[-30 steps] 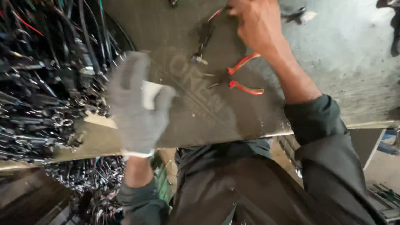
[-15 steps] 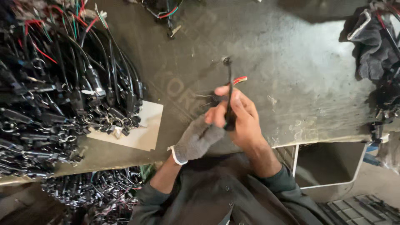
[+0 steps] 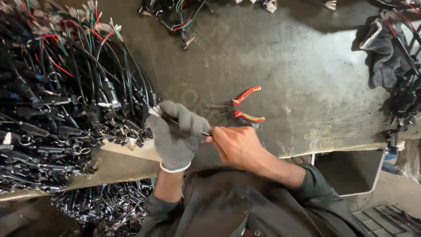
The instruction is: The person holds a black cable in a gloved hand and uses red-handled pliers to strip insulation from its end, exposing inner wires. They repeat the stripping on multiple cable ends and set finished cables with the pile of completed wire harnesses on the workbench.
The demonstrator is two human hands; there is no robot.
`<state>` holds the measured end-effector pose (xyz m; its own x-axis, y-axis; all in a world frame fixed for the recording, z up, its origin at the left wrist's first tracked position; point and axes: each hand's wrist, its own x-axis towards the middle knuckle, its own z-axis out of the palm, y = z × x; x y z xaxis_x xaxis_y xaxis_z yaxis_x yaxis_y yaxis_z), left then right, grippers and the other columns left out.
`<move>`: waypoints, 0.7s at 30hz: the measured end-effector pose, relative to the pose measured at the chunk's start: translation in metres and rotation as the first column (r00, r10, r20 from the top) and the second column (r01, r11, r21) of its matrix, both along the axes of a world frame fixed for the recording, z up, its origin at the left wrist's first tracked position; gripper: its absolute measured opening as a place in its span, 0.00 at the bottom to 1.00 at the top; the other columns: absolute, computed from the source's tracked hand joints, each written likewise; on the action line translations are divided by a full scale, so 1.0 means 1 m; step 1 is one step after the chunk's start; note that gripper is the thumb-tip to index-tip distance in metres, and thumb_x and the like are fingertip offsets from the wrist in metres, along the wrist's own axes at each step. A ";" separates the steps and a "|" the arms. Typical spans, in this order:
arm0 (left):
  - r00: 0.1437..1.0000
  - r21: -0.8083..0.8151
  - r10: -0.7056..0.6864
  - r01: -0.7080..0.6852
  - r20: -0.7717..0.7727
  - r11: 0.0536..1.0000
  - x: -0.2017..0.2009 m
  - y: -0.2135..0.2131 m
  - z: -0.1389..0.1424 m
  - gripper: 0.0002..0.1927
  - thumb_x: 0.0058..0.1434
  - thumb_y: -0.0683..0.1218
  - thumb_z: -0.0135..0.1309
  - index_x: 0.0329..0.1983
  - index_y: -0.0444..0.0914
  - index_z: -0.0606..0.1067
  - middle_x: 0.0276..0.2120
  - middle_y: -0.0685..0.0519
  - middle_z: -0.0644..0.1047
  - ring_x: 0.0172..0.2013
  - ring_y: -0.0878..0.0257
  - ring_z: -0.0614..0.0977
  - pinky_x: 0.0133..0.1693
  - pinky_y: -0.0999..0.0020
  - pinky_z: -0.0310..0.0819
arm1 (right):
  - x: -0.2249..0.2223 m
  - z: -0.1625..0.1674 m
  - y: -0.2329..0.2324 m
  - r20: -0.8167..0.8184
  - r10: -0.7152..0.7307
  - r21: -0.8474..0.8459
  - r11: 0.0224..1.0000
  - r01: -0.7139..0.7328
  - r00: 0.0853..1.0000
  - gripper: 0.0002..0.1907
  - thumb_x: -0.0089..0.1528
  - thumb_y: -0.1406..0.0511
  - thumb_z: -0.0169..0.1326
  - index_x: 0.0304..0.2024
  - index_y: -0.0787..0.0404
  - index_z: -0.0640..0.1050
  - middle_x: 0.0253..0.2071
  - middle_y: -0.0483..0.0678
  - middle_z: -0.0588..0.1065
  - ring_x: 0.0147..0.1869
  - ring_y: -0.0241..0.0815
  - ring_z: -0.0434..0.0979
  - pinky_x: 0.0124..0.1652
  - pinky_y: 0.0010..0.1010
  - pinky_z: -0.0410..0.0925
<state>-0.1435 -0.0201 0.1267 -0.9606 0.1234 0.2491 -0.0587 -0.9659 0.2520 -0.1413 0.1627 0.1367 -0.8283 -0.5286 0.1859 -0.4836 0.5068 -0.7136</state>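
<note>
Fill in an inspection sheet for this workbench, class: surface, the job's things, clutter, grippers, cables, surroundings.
Surface: grey metal bench top, scuffed and stained.
Job's things: thin dark cable piece with a metal end, held across both hands.
Clutter: red-handled pliers lying open beside the hands; grey cloth at the right edge.
Grippers: gloved left hand wrapped around the piece; bare right hand pinching its other end.
Cables: big heap of black cables with coloured wires on the left; smaller bundle at the top.
Surroundings: more cables below the bench; metal frame lower right.
</note>
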 end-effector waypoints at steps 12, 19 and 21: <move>0.953 -0.881 -0.179 -0.143 -0.246 0.451 0.014 0.040 -0.011 0.15 0.69 0.47 0.50 0.54 0.34 0.73 0.46 0.49 0.78 0.48 0.58 0.78 0.50 0.66 0.73 | -0.036 0.088 0.028 0.261 0.084 -0.654 0.748 0.112 0.962 0.17 0.74 0.56 0.45 0.35 0.59 0.70 0.32 0.49 0.70 0.37 0.49 0.75 0.46 0.45 0.68; 0.921 -0.950 -0.389 0.124 0.002 0.288 0.014 0.053 0.023 0.10 0.67 0.47 0.49 0.44 0.38 0.77 0.34 0.50 0.79 0.36 0.55 0.83 0.42 0.65 0.77 | -0.040 0.057 0.077 0.365 0.377 -0.928 0.216 0.302 0.851 0.29 0.74 0.46 0.30 0.26 0.52 0.68 0.21 0.40 0.68 0.25 0.41 0.70 0.42 0.39 0.64; 0.903 -0.931 -0.263 -0.284 -0.340 0.230 0.002 0.043 0.023 0.10 0.68 0.48 0.52 0.48 0.38 0.76 0.41 0.49 0.79 0.43 0.50 0.82 0.49 0.60 0.76 | -0.038 0.043 0.089 0.327 0.412 -0.936 0.267 0.230 0.851 0.29 0.74 0.45 0.30 0.27 0.52 0.68 0.23 0.40 0.68 0.27 0.43 0.72 0.45 0.40 0.65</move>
<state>-0.1417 0.0231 0.1496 -0.8220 0.5140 0.2452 0.3028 0.0298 0.9526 -0.1789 0.2514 0.1795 -0.9142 -0.3202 0.2485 0.0425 -0.6854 -0.7269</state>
